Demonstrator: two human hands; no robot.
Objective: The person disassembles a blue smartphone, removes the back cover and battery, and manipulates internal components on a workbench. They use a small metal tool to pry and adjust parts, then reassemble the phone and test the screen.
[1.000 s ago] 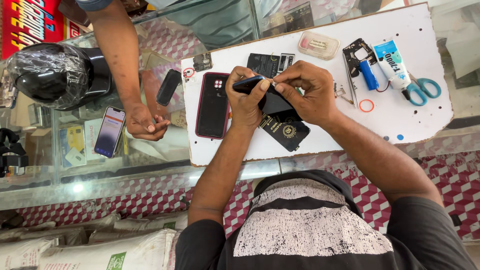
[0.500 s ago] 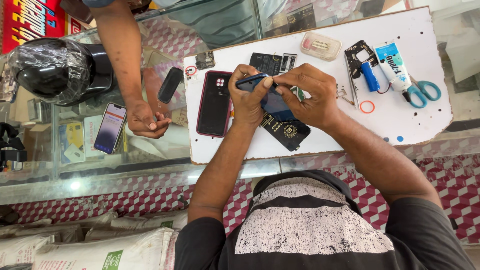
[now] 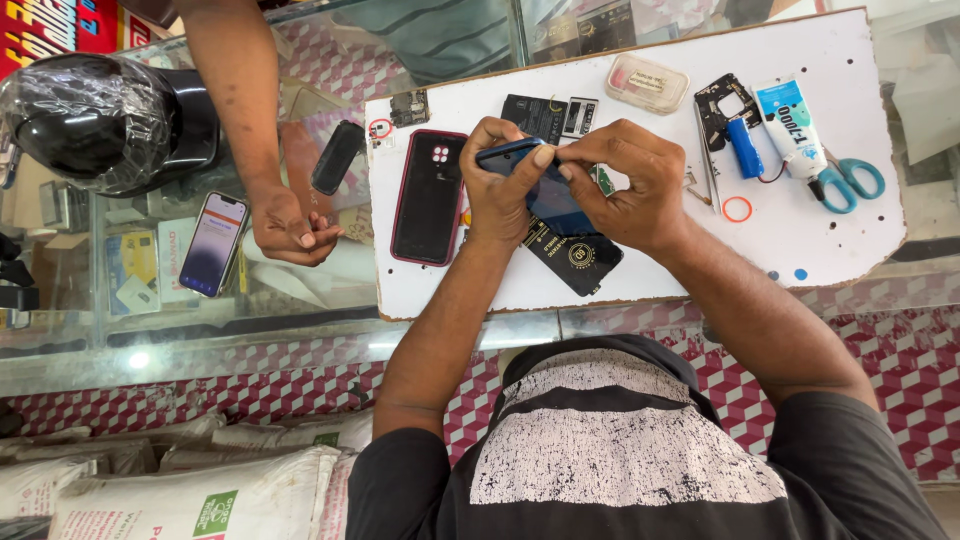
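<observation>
Over a white work board [image 3: 650, 270], both my hands hold a dark blue phone [image 3: 545, 195] tilted up on edge. My left hand [image 3: 500, 195] grips its left end. My right hand [image 3: 625, 190] pinches its upper edge with thumb and fingertips. Under the phone lies a black packet [image 3: 580, 260] with a gold round mark. A black phone in a red-edged case [image 3: 430, 195] lies face down just left of my left hand.
On the board lie a glue tube [image 3: 795, 125], blue scissors [image 3: 845, 180], a blue tool [image 3: 742, 148], a phone frame [image 3: 725, 100], a small clear box [image 3: 648, 82] and a red ring [image 3: 737, 209]. Another person's hand [image 3: 290, 225] rests on the glass counter by a lit phone [image 3: 213, 243] and a wrapped black helmet [image 3: 95, 120].
My hands have turned the phone slightly and my right fingers have shifted along its upper edge. The other person's hand stays on the counter.
</observation>
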